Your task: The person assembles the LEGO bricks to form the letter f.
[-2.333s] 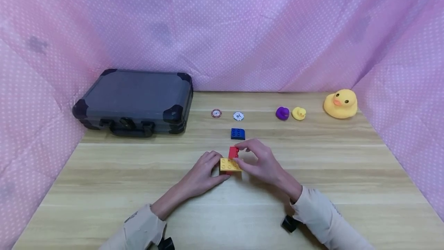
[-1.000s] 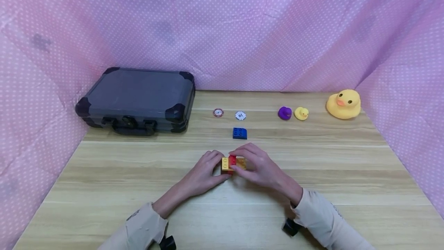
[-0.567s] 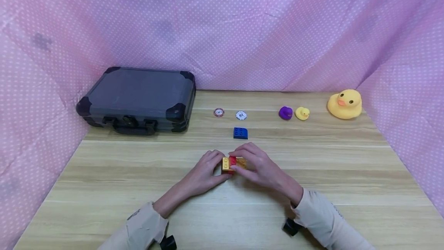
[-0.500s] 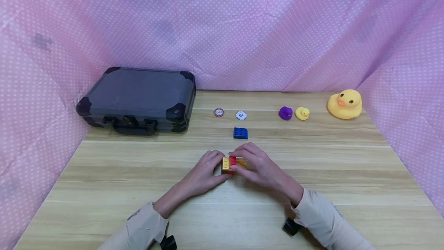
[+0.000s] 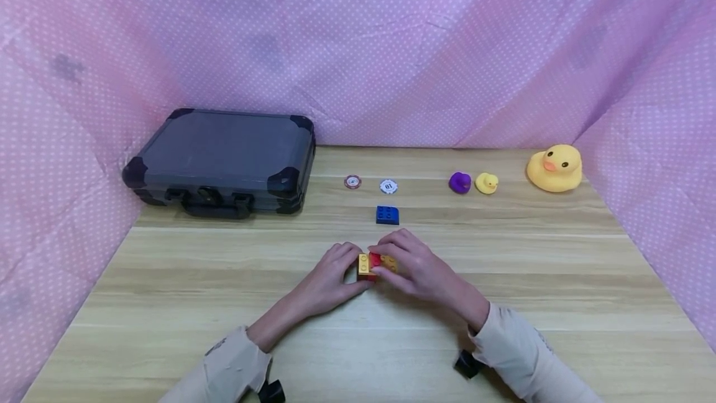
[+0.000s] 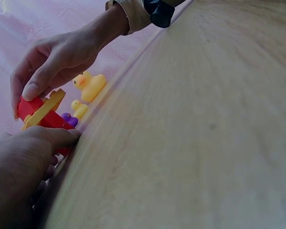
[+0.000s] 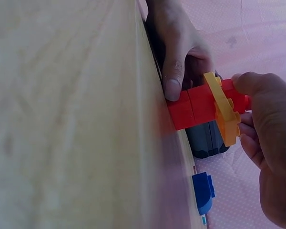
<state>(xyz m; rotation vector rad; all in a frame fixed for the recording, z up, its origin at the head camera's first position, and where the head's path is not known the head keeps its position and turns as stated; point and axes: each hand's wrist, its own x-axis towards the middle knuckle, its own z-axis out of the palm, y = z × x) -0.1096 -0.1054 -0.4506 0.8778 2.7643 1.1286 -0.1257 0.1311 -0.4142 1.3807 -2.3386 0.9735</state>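
While I watch from far away through the cameras, the top red block is down on the yellow block. About two seconds ago it was tipped up above it, held in the air. Now it sits across the middle of the yellow one, with yellow bumps showing on both sides. I think that makes the little tower one block taller. I can't tell if it is pushed down all the way, because the fingers hide part of it.

The right hand is pinching that top red block between its thumb and fingers. The left hand has hardly moved. It pinches low on the tower, with its thumb on the two lower red blocks under the yellow one. To me that looks like holding the tower steady. The tower stands on the wooden table, between the two hands, and the yellow block sticks out past the red ones toward the right hand.

Just past the hands lies a blue block, apart from the tower. Behind it are a red-rimmed chip and a white chip. A purple duck, a small yellow duck and a big yellow duck sit off to the right. A gray case lies shut at the back left.
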